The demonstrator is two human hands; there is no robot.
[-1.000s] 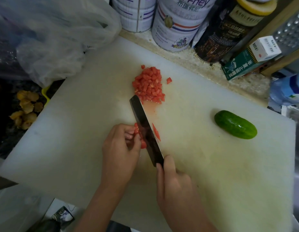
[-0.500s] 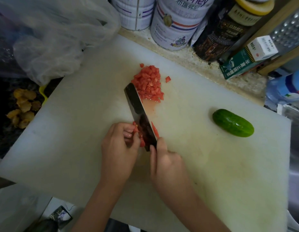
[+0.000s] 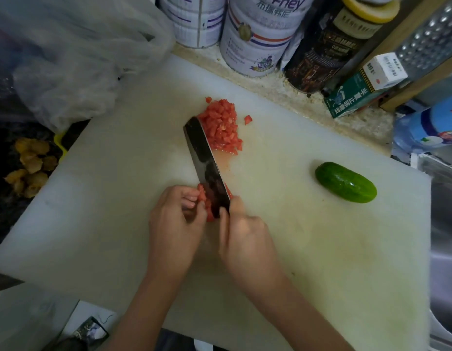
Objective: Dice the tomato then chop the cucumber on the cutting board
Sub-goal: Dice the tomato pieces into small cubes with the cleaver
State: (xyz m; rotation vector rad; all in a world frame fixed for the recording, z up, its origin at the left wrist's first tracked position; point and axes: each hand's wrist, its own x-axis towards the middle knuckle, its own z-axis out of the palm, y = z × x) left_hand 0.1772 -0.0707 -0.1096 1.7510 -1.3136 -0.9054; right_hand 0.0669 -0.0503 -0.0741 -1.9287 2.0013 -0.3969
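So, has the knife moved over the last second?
Yes. The knife slid forward, away from the person: its tip, earlier by the near corner of the diced tomato pile, now reaches well up the pile's left side.

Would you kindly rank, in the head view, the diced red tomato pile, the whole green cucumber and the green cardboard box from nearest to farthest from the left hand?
1. Diced red tomato pile: ahead of the left hand.
2. Whole green cucumber: to the right, on the white cutting board.
3. Green cardboard box: far right, behind the board.
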